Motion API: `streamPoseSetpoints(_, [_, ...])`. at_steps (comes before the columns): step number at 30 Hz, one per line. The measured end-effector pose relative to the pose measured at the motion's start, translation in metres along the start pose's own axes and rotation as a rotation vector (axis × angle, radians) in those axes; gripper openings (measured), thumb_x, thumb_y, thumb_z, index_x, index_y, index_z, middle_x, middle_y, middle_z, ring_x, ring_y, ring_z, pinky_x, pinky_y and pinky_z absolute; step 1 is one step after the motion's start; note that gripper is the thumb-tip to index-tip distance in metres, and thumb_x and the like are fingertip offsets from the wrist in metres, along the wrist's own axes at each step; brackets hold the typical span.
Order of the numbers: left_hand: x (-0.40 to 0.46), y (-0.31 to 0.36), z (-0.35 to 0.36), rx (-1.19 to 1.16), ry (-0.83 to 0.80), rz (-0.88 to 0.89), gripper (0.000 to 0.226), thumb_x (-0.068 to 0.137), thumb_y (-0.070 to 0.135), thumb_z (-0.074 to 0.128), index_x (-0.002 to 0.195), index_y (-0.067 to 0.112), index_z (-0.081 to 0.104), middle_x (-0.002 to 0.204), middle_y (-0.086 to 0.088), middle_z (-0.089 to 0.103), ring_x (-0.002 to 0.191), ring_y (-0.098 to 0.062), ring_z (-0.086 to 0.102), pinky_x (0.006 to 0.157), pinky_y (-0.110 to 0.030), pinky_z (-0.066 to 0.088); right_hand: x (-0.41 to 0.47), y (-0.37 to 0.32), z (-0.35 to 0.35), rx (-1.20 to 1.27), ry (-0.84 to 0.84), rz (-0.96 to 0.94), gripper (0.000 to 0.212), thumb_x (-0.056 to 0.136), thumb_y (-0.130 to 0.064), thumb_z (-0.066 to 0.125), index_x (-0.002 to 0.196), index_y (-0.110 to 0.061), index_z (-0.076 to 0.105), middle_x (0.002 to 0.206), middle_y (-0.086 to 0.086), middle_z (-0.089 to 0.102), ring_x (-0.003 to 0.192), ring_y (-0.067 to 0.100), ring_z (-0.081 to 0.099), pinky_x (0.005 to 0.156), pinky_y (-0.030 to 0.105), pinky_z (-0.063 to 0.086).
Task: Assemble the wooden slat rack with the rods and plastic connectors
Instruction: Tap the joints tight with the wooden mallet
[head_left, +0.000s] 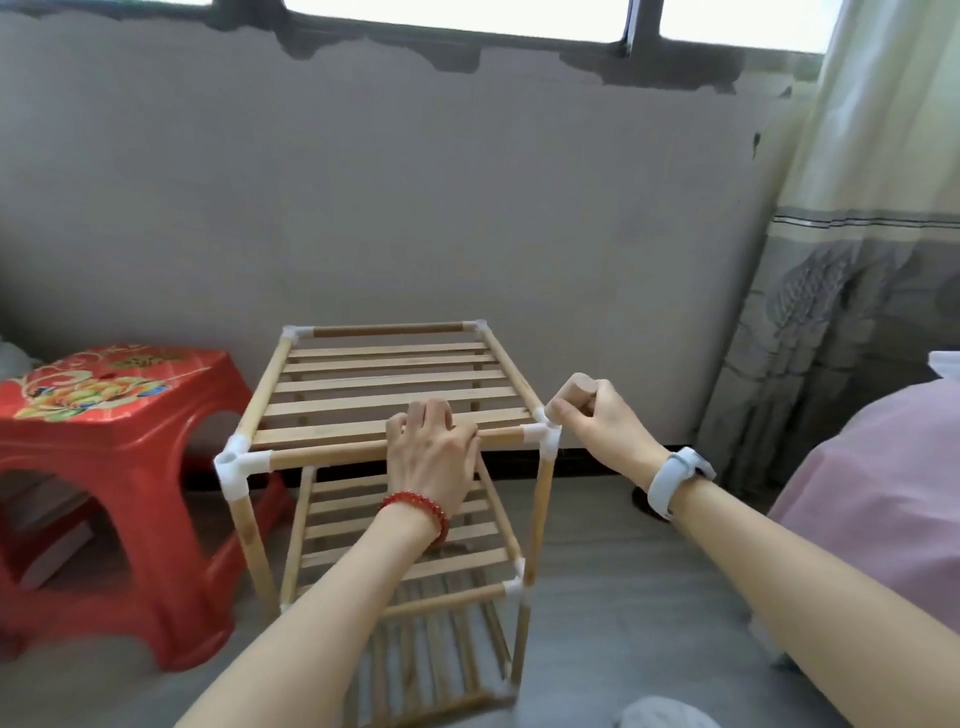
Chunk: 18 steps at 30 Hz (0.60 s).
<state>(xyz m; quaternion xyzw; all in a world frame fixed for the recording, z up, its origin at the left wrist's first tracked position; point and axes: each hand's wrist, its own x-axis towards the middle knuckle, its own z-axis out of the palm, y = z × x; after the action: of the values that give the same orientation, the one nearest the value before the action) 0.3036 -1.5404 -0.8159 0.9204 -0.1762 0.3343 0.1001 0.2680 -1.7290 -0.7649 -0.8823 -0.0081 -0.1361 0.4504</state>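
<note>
A three-tier wooden slat rack (384, 467) stands on the grey floor (623, 597) beside one red plastic stool (104, 447). The left hand (431, 457) grips the top tier's front rod (332, 454). The right hand (597, 415) is closed around a short wooden rod (574, 387), held upright just beside the front right white plastic connector (545, 436). Four top corner connectors show.

Pale wood rack (384, 384) with white connectors (236, 460); left of the rack, a red stool (104, 415) (gold floral print on top); right of it, a cream-and-grey patterned curtain (852, 291)
</note>
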Motion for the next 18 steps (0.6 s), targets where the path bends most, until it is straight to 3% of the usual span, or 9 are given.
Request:
streamPoseSetpoints(3, [-0.003,-0.008,0.002,-0.059,-0.152,-0.065,0.033,0.098,0.041,0.037,0.122,0.033,0.058,0.121,0.005,0.057,0.113,-0.019,0.048,0.093,-0.036,0.031,-0.001,-0.001,-0.007,-0.058,-0.002,0.034,0.02,0.096,-0.012,0.043,0.102,0.003,0.054,0.09,0.02,0.057,0.083,0.037,0.051,0.072,0.038,0.047])
streamPoseSetpoints(5, [-0.001,-0.009,0.003,-0.036,-0.17,-0.06,0.037,0.1,0.043,0.027,0.129,0.037,0.049,0.123,0.011,0.057,0.114,-0.013,0.049,0.093,-0.032,0.029,-0.001,-0.005,-0.013,-0.092,-0.015,0.055,0.019,0.099,-0.026,0.038,0.108,-0.013,0.048,0.078,0.008,0.053,0.065,0.022,0.049,0.055,0.027,0.042])
streamPoseSetpoints(7, [0.002,-0.004,0.002,-0.056,-0.156,-0.066,0.036,0.1,0.042,0.027,0.128,0.036,0.05,0.121,0.011,0.058,0.113,-0.013,0.05,0.093,-0.033,0.03,0.003,-0.008,-0.017,-0.212,-0.042,0.109,0.028,0.098,-0.04,0.036,0.116,-0.021,0.045,0.081,0.001,0.053,0.062,0.013,0.046,0.057,0.025,0.038])
streamPoseSetpoints(9, [0.0,-0.003,0.005,-0.083,-0.126,-0.065,0.035,0.1,0.041,0.032,0.125,0.034,0.054,0.116,0.009,0.062,0.109,-0.016,0.053,0.09,-0.034,0.03,0.005,-0.006,-0.02,-0.354,-0.09,0.155,0.032,0.096,-0.037,0.041,0.108,-0.01,0.055,0.08,0.003,0.051,0.065,0.017,0.044,0.062,0.027,0.036])
streamPoseSetpoints(10, [-0.002,-0.005,0.007,-0.104,-0.097,-0.059,0.033,0.099,0.039,0.036,0.122,0.032,0.058,0.111,0.007,0.065,0.105,-0.018,0.056,0.088,-0.035,0.032,0.005,-0.005,-0.022,-0.357,-0.099,0.177,0.044,0.094,-0.027,0.043,0.114,0.012,0.045,0.075,0.005,0.047,0.065,0.019,0.041,0.062,0.028,0.034])
streamPoseSetpoints(11, [-0.003,-0.007,0.009,-0.118,-0.059,-0.05,0.031,0.098,0.038,0.04,0.119,0.03,0.061,0.106,0.005,0.067,0.1,-0.02,0.058,0.085,-0.036,0.033,0.005,-0.002,-0.023,-0.346,-0.113,0.178,0.015,0.091,-0.017,0.043,0.082,-0.005,0.041,0.071,0.007,0.044,0.065,0.02,0.039,0.061,0.028,0.034])
streamPoseSetpoints(12, [-0.005,-0.01,0.011,-0.124,-0.032,-0.042,0.028,0.096,0.036,0.045,0.116,0.028,0.063,0.101,0.004,0.068,0.096,-0.021,0.06,0.083,-0.037,0.035,0.003,-0.004,-0.023,-0.3,-0.073,0.151,0.022,0.089,-0.01,0.042,0.095,0.005,0.057,0.069,0.007,0.045,0.063,0.02,0.04,0.06,0.028,0.036])
streamPoseSetpoints(15, [-0.007,-0.012,0.014,-0.125,-0.002,-0.017,0.023,0.093,0.032,0.054,0.11,0.025,0.067,0.092,0.001,0.07,0.087,-0.024,0.062,0.079,-0.038,0.039,-0.005,-0.006,-0.025,-0.086,0.074,0.082,0.02,0.099,-0.015,0.039,0.112,-0.022,0.052,0.067,0.004,0.052,0.047,0.01,0.047,0.045,0.019,0.04])
streamPoseSetpoints(18, [-0.007,-0.009,0.011,-0.127,-0.021,-0.032,0.025,0.094,0.033,0.051,0.113,0.027,0.065,0.094,0.001,0.069,0.091,-0.024,0.061,0.081,-0.038,0.038,-0.014,-0.002,-0.023,-0.287,-0.102,0.181,0.016,0.098,-0.026,0.044,0.11,-0.023,0.054,0.064,0.002,0.051,0.043,0.008,0.044,0.039,0.017,0.035])
